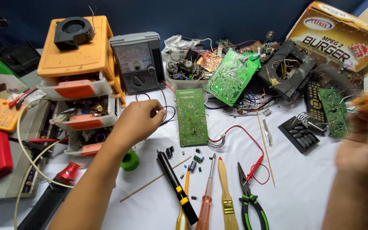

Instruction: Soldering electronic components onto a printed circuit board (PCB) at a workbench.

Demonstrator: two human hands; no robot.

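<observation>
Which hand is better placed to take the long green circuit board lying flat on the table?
Probably the left hand: it rests just beside the long green circuit board. The right hand is raised, blurred and far away.

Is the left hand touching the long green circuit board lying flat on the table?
Apart. The head view shows the left hand beside the green board, with white table visible between them.

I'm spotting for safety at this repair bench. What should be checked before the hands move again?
1. Left hand grip on the black wire: pinched at the fingertips, ok.
2. Right hand hold: blurred, something orange at the fingers, cannot tell.
3. Green circuit board flat on the table: ok.
4. Red lead clear of the pliers: not ok, its tip lies beside them.
5. Loose capacitors gathered: not ok, scattered.
</observation>
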